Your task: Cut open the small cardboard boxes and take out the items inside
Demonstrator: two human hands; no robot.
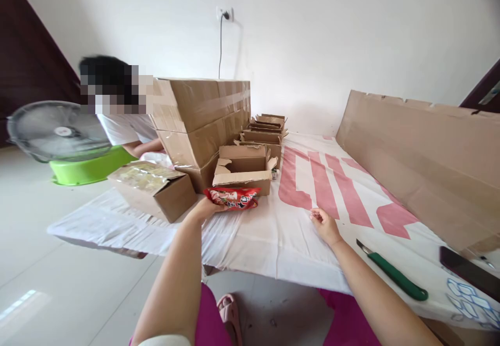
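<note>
A shiny red packet with printed lettering (234,199) is gripped at its left end by my left hand (207,208). It is right in front of the nearest open cardboard box (242,179), whose flaps stand up. Over the white cloth to the right is my right hand (324,225), its fingers curled in toward the thumb, and no object shows in it. A green-handled utility knife (394,273) lies on the cloth to the right of that hand, blade pointing away from me.
More open boxes (263,136) run back toward the wall. Taped cartons (207,127) are stacked left of them, with a single carton (156,189) nearer. Cardboard (422,163) stands at right behind a dark phone (469,270). Left, a person (133,130) sits near a fan (58,130).
</note>
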